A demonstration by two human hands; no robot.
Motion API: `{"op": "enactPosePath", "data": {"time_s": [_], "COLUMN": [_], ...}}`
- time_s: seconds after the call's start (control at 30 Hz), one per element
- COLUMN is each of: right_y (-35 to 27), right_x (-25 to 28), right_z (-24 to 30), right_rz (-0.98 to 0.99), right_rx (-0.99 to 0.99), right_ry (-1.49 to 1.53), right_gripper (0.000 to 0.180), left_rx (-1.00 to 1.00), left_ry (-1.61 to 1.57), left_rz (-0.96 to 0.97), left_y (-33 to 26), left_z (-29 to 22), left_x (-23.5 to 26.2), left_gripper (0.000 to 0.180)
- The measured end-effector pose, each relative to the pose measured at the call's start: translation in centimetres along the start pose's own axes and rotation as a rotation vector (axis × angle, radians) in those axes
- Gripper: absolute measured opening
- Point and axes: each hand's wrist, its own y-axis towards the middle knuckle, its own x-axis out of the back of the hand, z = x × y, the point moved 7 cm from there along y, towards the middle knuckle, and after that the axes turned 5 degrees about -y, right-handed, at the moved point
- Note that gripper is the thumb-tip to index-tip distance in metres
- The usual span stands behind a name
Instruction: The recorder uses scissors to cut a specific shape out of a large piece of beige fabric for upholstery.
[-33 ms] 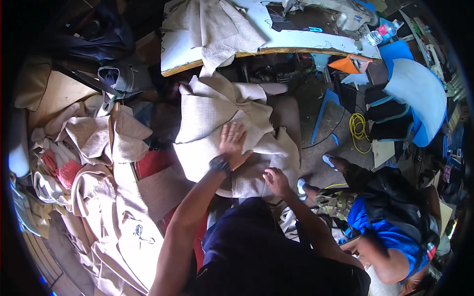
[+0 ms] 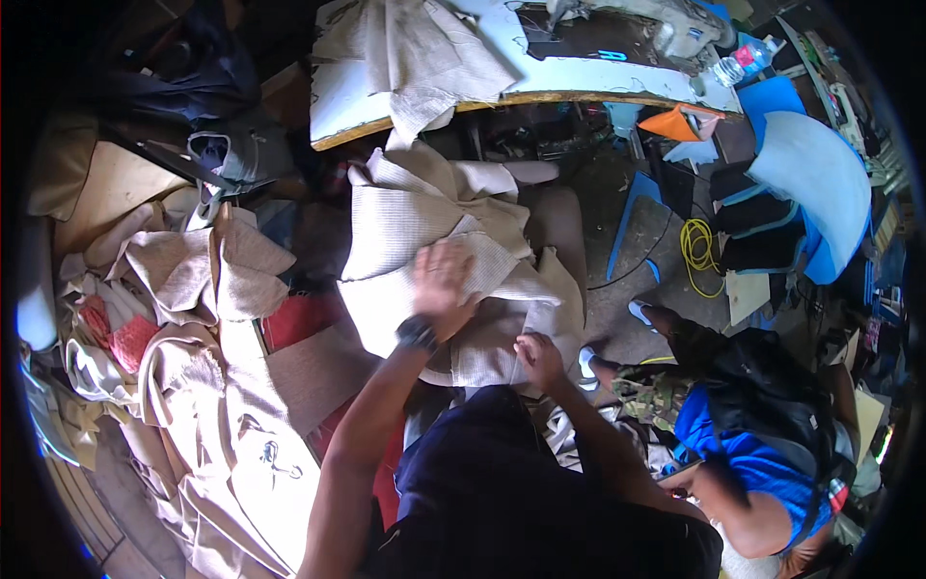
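Note:
A bundle of beige ribbed fabric point(image 2: 395, 222), with several overlapping panels and folds, is spread in front of my lap. My left hand point(image 2: 444, 285) lies flat on its middle, palm down with the fingers stretched out, and holds nothing. The hand is slightly smeared by motion. At the fabric's near right part, my right hand point(image 2: 542, 359) rests with curled fingers against the cloth. Whatever those fingers may pinch is hidden. A dark watch point(image 2: 418, 333) sits on my left wrist.
Ahead stands a white table point(image 2: 357, 106) bearing more beige cloth point(image 2: 434, 58), a sewing machine point(image 2: 680, 34) and a plastic bottle point(image 2: 743, 63). Cut fabric pieces point(image 2: 183, 270) pile up at left. A yellow cable point(image 2: 696, 251) lies on the floor. Another person point(image 2: 752, 434) crouches at right.
My left hand has slid a little to the left across the fabric. My right hand has barely moved, its fingers looking slightly more curled.

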Motion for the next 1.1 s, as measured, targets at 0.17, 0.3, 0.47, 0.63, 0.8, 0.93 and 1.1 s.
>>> {"op": "enactPosePath", "data": {"time_s": [0.17, 0.3, 0.47, 0.63, 0.8, 0.93, 1.1], "right_y": [-12.3, -13.6, -15.5, -13.4, -12.6, -14.0, -16.2], "right_x": [0.3, -4.6, -10.4, -8.2, -8.4, -8.5, -4.2], "right_z": [-3.2, -4.7, -4.4, -1.8, -2.6, -4.8, -10.6], "right_rz": [0.345, 0.421, 0.264, -0.32, -0.743, -0.665, -0.821], "right_rx": [-0.868, -0.665, -1.193, -1.143, -1.008, -1.025, -1.094], "right_ry": [0.456, 0.349, 0.916, 0.987, 1.37, 1.203, 0.735], "right_gripper": [0.042, 0.052, 0.067, 0.052, 0.035, 0.045, 0.089], "left_rx": [0.424, 0.332, 0.228, 0.596, 0.588, 0.585, 0.575], "left_ry": [-0.093, -0.059, -0.072, -0.097, -0.023, -0.049, -0.04], "left_rz": [-0.377, -0.251, -0.077, 0.211, 0.167, 0.173, 0.177], "left_y": [-9.7, -5.1, 8.7, 14.0, 13.1, 11.1, 7.6], "left_z": [7.2, 12.7, 16.9, 19.0, 18.5, 18.5, 16.7], "left_x": [10.7, 10.6, 5.8, 1.6, 2.3, 1.4, -0.4], "left_gripper": [0.073, 0.082, 0.086, 0.081, 0.054, 0.053, 0.052]}}
